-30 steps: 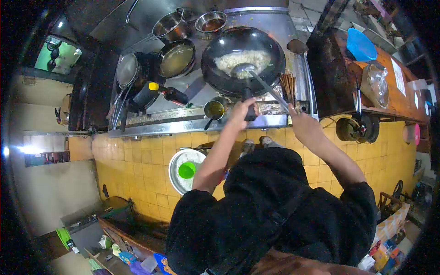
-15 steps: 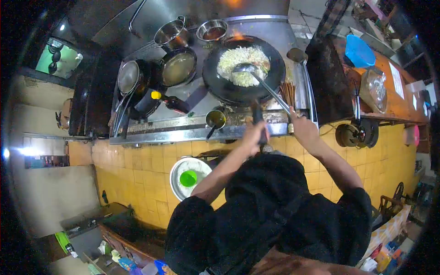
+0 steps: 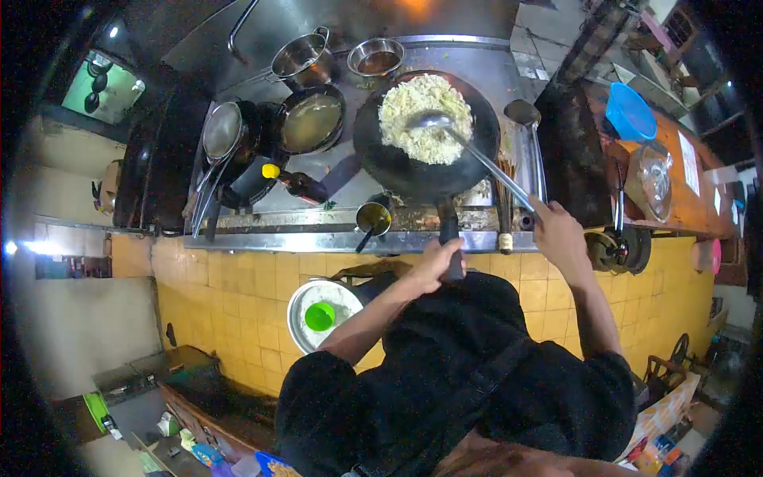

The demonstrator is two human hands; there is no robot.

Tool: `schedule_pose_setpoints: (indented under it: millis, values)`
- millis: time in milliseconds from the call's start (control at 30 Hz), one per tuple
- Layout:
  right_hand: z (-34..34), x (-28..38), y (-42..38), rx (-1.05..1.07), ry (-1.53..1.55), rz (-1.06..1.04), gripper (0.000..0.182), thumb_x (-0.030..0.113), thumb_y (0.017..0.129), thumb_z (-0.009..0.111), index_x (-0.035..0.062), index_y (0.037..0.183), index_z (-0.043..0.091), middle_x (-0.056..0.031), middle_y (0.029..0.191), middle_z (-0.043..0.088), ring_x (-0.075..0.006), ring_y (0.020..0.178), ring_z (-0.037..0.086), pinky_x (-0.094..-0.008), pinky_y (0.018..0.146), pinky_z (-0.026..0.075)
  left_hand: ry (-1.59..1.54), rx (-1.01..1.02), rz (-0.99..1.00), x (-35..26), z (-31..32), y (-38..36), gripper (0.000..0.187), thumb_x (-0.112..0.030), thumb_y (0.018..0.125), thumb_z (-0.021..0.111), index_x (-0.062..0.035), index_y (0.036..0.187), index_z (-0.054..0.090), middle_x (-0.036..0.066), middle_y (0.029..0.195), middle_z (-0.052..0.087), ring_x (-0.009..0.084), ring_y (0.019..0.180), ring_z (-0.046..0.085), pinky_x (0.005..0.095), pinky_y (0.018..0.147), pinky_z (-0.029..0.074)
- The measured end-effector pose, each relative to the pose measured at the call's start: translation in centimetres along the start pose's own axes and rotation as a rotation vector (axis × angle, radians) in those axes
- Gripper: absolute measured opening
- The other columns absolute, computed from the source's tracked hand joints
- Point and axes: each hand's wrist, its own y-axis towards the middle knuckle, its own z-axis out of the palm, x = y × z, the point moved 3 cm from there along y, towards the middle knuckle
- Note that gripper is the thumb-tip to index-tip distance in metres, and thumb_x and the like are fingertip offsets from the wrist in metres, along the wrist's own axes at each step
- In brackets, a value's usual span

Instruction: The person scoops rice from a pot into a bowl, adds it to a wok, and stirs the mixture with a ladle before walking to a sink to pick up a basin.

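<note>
A black wok [image 3: 397, 163] full of pale fried rice [image 3: 425, 119] sits tilted on the steel stove [image 3: 334, 238]. My left hand [image 3: 437, 262] grips the wok handle, pulled back past the stove's front edge. My right hand [image 3: 556, 230] holds the long handle of a metal ladle [image 3: 433, 121], whose bowl rests in the rice. Orange flame glows behind the wok at the top.
Left of the wok stand a pan of yellowish liquid [image 3: 311, 119], a steel pot [image 3: 298, 56], a small bowl [image 3: 379, 57], a yellow-capped dark bottle [image 3: 294, 183] and a small cup [image 3: 372, 217]. A steel basin with a green cup [image 3: 319, 316] sits on the yellow tiled floor. A blue bowl [image 3: 632, 111] lies on the right counter.
My left hand pulled the wok handle toward me, tilting the wok, and the rice slid to the far side. The ladle stayed in the rice while my right hand shifted right.
</note>
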Motion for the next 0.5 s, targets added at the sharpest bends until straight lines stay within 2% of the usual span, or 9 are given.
schedule_pose_setpoints:
  millis: [33, 167, 233, 300, 367, 400, 433, 467, 500]
  values:
    - [-1.1, 0.2, -0.4, 0.007, -0.001, -0.006, 0.045, 0.014, 0.078, 0.053, 0.0092, 0.121, 0.045, -0.0213, 0.09, 0.056, -0.0392, 0.075, 0.058, -0.0452, 0.063, 0.047, 0.051, -0.042, -0.022, -0.9, -0.6, 1.3, 0.016, -0.019, 0.084, 0.054, -0.0043, 0.083, 0.049, 0.006, 0.063, 0.053, 0.0162, 0.05, 0.053, 0.0316, 0.044, 0.044]
    - [0.4, 0.4, 0.8, -0.079, 0.21, -0.123, 0.041, 0.015, 0.08, 0.052, 0.0093, 0.12, 0.044, -0.0226, 0.089, 0.057, -0.0404, 0.075, 0.058, -0.0467, 0.062, 0.047, 0.314, -0.111, 0.52, -3.3, -3.7, 8.1, 0.014, -0.016, 0.084, 0.054, -0.0037, 0.079, 0.048, 0.006, 0.057, 0.052, 0.015, 0.045, 0.051, 0.0295, 0.043, 0.044]
    - [6.6, -0.2, 4.1, 0.133, 0.484, 0.074, 0.038, 0.026, 0.086, 0.048, 0.0067, 0.119, 0.044, -0.0246, 0.094, 0.057, -0.0415, 0.079, 0.057, -0.0489, 0.069, 0.045, 0.309, -0.154, 0.44, -4.0, -3.9, 8.9, 0.013, -0.014, 0.083, 0.055, -0.0033, 0.084, 0.048, 0.006, 0.058, 0.053, 0.0142, 0.047, 0.052, 0.0283, 0.043, 0.044]
    - [15.1, -1.8, 8.2, 0.272, 0.617, 0.152, 0.034, 0.027, 0.088, 0.047, 0.007, 0.115, 0.044, -0.0133, 0.074, 0.05, -0.0277, 0.061, 0.052, -0.0382, 0.054, 0.042, 0.29, -0.182, 0.413, -4.1, -4.1, 9.2, 0.014, -0.014, 0.083, 0.056, -0.0032, 0.086, 0.048, 0.007, 0.059, 0.053, 0.0139, 0.048, 0.053, 0.0277, 0.043, 0.043]
    - [19.3, -3.6, 12.8, 0.289, 0.73, 0.091, 0.031, 0.029, 0.09, 0.047, 0.0072, 0.112, 0.044, -0.002, 0.055, 0.044, -0.0139, 0.042, 0.048, -0.0275, 0.04, 0.038, 0.468, -0.332, 0.567, -3.0, -5.3, 10.7, 0.025, -0.022, 0.083, 0.057, -0.0015, 0.094, 0.049, 0.009, 0.067, 0.056, 0.0216, 0.059, 0.057, 0.0353, 0.055, 0.045]
    - [16.6, -2.8, 13.9, 0.244, 0.82, 0.061, 0.028, 0.028, 0.09, 0.048, 0.0075, 0.108, 0.047, -0.0017, 0.061, 0.048, -0.0125, 0.047, 0.049, -0.0271, 0.043, 0.04, 0.587, -0.436, 0.657, -2.0, -6.4, 12.3, 0.033, -0.028, 0.082, 0.058, -0.0005, 0.099, 0.05, 0.011, 0.073, 0.058, 0.0268, 0.066, 0.059, 0.0401, 0.063, 0.046]
    - [13.5, -1.8, 14.8, 0.201, 0.91, 0.028, 0.025, 0.027, 0.089, 0.049, 0.0077, 0.105, 0.049, -0.0013, 0.067, 0.051, -0.0111, 0.052, 0.05, -0.0268, 0.047, 0.042, 0.562, -0.452, 0.667, -1.7, -6.4, 11.8, 0.033, -0.028, 0.082, 0.058, -0.0005, 0.099, 0.05, 0.011, 0.073, 0.058, 0.0268, 0.066, 0.059, 0.0401, 0.063, 0.046]
    - [10.4, -0.7, 15.8, 0.161, 0.997, -0.009, 0.022, 0.026, 0.089, 0.05, 0.0079, 0.101, 0.051, -0.0009, 0.073, 0.055, -0.0098, 0.057, 0.052, -0.0264, 0.05, 0.044, 0.89, -0.51, 0.622, -1.6, -6.7, 10.8, 0.04, -0.033, 0.081, 0.059, 0.0002, 0.101, 0.05, 0.013, 0.076, 0.059, 0.0292, 0.071, 0.059, 0.0416, 0.068, 0.045]
    - [2.7, 3.3, 13.8, 0.137, 1.472, 0.086, 0.024, 0.025, 0.088, 0.051, 0.0071, 0.103, 0.055, -0.0023, 0.086, 0.058, -0.0105, 0.071, 0.054, -0.0274, 0.055, 0.045, 0.96, -0.508, 0.593, -0.8, -7.4, 10.3, 0.044, -0.036, 0.08, 0.06, 0.0006, 0.102, 0.049, 0.015, 0.078, 0.06, 0.0298, 0.074, 0.06, 0.0416, 0.069, 0.045]
